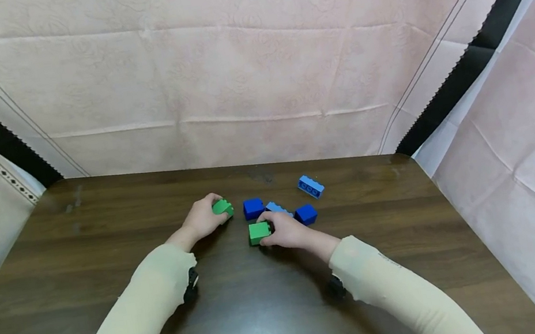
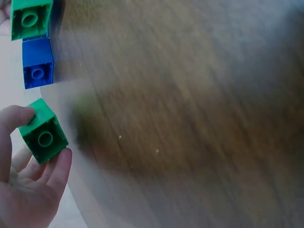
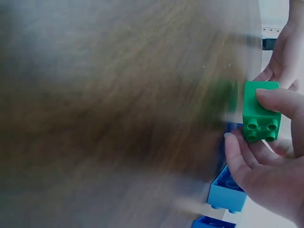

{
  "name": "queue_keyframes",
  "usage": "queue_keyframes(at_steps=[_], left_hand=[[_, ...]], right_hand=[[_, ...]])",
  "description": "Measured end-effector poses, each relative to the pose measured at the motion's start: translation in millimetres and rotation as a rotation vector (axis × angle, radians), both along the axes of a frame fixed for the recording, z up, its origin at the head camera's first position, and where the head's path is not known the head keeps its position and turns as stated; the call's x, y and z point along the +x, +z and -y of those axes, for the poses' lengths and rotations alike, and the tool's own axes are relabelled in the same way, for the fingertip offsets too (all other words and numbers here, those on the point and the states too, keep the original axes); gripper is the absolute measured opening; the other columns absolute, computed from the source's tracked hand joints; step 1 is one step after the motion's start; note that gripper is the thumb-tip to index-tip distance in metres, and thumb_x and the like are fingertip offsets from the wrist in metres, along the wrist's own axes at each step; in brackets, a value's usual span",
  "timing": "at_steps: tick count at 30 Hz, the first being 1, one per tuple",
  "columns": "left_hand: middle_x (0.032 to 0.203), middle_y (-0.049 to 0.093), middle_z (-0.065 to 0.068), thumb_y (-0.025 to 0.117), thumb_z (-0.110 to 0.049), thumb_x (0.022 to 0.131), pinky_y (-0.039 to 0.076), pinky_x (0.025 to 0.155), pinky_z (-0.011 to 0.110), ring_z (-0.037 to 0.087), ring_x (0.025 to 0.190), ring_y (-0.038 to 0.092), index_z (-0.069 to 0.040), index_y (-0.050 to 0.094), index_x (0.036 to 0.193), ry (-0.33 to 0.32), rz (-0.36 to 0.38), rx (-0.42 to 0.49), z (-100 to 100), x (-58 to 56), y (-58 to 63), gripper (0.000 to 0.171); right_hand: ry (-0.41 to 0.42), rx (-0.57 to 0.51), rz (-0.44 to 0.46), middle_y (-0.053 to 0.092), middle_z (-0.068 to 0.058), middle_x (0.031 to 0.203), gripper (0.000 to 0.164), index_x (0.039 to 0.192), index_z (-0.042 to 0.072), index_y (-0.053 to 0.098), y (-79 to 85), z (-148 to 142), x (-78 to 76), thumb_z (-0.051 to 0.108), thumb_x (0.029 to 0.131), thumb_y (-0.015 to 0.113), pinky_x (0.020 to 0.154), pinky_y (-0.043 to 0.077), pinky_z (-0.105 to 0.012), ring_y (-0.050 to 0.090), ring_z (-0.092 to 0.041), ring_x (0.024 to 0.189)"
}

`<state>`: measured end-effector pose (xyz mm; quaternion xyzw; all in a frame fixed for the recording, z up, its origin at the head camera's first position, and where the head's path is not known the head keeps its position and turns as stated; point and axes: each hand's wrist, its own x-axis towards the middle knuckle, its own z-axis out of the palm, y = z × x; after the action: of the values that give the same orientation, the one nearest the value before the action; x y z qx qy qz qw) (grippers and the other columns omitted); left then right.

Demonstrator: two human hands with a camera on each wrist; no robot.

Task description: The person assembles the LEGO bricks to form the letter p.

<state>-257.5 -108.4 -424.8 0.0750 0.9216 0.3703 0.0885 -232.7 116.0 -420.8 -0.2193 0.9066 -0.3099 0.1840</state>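
My left hand [image 1: 204, 218] pinches a green toy brick [image 1: 222, 207] between thumb and fingers. Its hollow underside faces the camera in the left wrist view, showing one round tube inside the brick [image 2: 45, 137]. A second green brick [image 1: 259, 232] is gripped by my right hand [image 1: 284, 230], thumb on one side and fingers on the other. The right wrist view has the studded end of that brick [image 3: 262, 126] toward the camera. Just beyond it stands a dark blue brick [image 1: 253, 208]. A light blue brick [image 1: 277, 207] is partly hidden behind the right hand.
Right of the right hand lies another dark blue brick [image 1: 306, 214]. Farther back, a light blue brick [image 1: 311, 186] lies on its side, hollow underside showing. Everything rests on a dark wooden table [image 1: 84, 301], with pale patterned cloth [image 1: 232, 79] hanging behind its far edge.
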Motion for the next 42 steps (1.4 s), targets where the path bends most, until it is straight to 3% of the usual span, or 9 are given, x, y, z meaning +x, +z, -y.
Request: queue_keyframes(at_steps=[8, 20, 26, 34, 42], left_hand=[[0.119, 0.052, 0.024, 0.062, -0.013, 0.087, 0.048, 0.088, 0.042, 0.031, 0.103, 0.054, 0.003, 0.043, 0.119, -0.044, 0.000, 0.090, 2.0, 6.2, 2.2, 0.040], [0.116, 0.055, 0.020, 0.067, -0.014, 0.084, 0.046, 0.094, 0.045, 0.031, 0.107, 0.054, -0.002, 0.044, 0.113, -0.111, 0.008, 0.177, -0.8, 22.9, -0.5, 0.039], [0.112, 0.057, 0.019, 0.068, -0.011, 0.082, 0.046, 0.093, 0.045, 0.030, 0.104, 0.054, -0.001, 0.045, 0.112, -0.143, 0.012, 0.194, -0.5, 27.8, -0.8, 0.039], [0.105, 0.057, 0.019, 0.068, -0.005, 0.079, 0.049, 0.086, 0.040, 0.027, 0.096, 0.057, 0.000, 0.043, 0.108, -0.179, 0.037, 0.219, 1.2, 32.8, -5.8, 0.038], [0.108, 0.055, 0.016, 0.070, -0.006, 0.079, 0.050, 0.089, 0.041, 0.025, 0.098, 0.057, -0.001, 0.046, 0.116, -0.215, 0.039, 0.227, 5.8, 38.0, -10.8, 0.044]], right_hand=[[-0.013, -0.089, 0.024, 0.061, -0.007, 0.105, 0.032, 0.110, 0.011, 0.059, 1.5, -8.6, 6.5, 0.016, 0.081, 0.072, 0.078, 0.046, -0.030, 0.054, -0.018, 0.092], [-0.144, -0.208, 0.123, 0.059, -0.010, 0.109, 0.037, 0.115, 0.010, 0.059, 4.1, -20.8, 14.0, 0.015, 0.081, 0.072, 0.080, 0.046, -0.030, 0.053, -0.020, 0.095], [-0.124, -0.209, 0.121, 0.061, -0.009, 0.108, 0.034, 0.114, 0.009, 0.058, 1.1, -26.5, 14.7, 0.011, 0.081, 0.070, 0.085, 0.047, -0.034, 0.054, -0.019, 0.095], [-0.076, -0.222, 0.111, 0.060, -0.011, 0.106, 0.034, 0.113, 0.005, 0.057, 3.1, -31.8, 17.7, 0.011, 0.082, 0.070, 0.082, 0.046, -0.030, 0.053, -0.019, 0.093], [-0.094, -0.217, 0.129, 0.059, -0.010, 0.105, 0.034, 0.112, 0.007, 0.058, -1.4, -38.9, 18.9, 0.011, 0.081, 0.070, 0.079, 0.045, -0.028, 0.053, -0.018, 0.092]])
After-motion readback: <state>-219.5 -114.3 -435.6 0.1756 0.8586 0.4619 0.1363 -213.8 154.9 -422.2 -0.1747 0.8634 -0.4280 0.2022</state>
